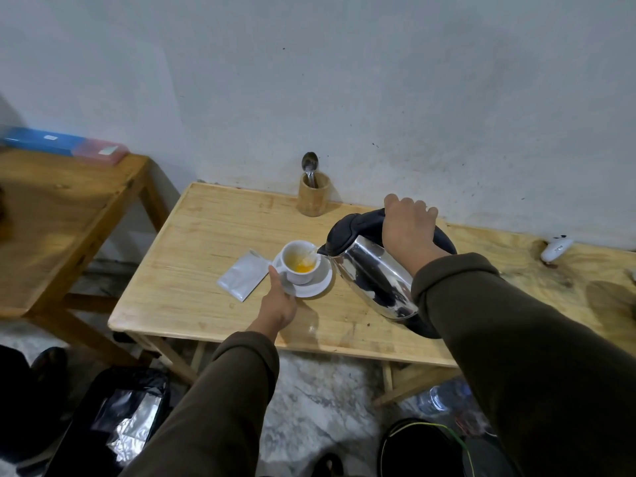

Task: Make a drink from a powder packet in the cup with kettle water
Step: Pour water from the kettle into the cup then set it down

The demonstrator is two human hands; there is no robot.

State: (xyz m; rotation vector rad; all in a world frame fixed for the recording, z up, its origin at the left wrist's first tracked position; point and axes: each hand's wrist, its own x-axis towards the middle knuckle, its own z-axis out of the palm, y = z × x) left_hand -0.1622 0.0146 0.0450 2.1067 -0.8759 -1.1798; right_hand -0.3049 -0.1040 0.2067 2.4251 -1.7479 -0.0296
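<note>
A white cup (295, 274) stands on a white saucer (318, 285) in the middle of the wooden table (206, 235). Orange liquid and powder show inside it. My right hand (407, 228) grips the black handle of a steel kettle (375, 280), which is tilted left with its spout over the cup's rim. A thin stream of water falls into the cup. My left hand (277, 304) holds the saucer's near-left edge, thumb by the cup handle. A silver powder packet (245, 279) lies flat just left of the saucer.
A bamboo holder (312, 197) with a spoon (309, 165) stands at the wall behind the cup. A white object (555, 248) lies at the far right. A second wooden table (62, 215) with blue and pink boxes (65, 143) stands to the left. Bags sit on the floor below.
</note>
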